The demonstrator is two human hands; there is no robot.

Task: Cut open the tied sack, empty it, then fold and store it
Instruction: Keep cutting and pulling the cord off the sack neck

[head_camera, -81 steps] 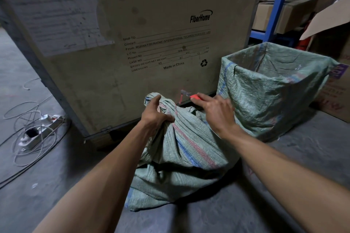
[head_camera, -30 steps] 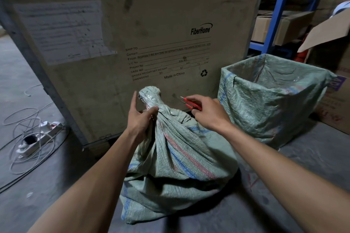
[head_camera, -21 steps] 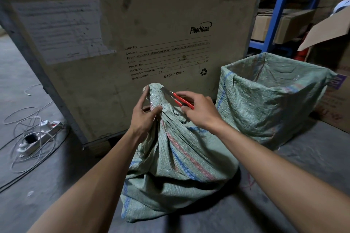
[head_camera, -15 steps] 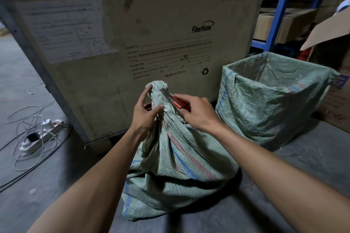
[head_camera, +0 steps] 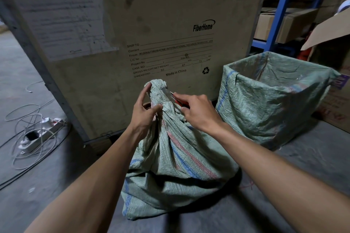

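A green woven sack (head_camera: 176,166) with red and blue stripes stands on the floor, its neck bunched and tied into a knob (head_camera: 158,86) at the top. My left hand (head_camera: 144,112) grips the neck just below the knob. My right hand (head_camera: 198,113) holds a red-handled cutter (head_camera: 175,99), its metal tip pressed against the right side of the tied neck. Most of the cutter is hidden under my fingers.
A large wooden crate (head_camera: 132,34) rises right behind the sack. An open green sack lining a box (head_camera: 272,98) stands to the right. A power strip with tangled cables (head_camera: 37,132) lies on the floor at left. Blue shelving (head_camera: 282,11) and cardboard boxes fill the back right.
My left hand lifted the sack's neck upright and kept hold. My right hand brought the cutter in from the right until its tip met the tied neck.
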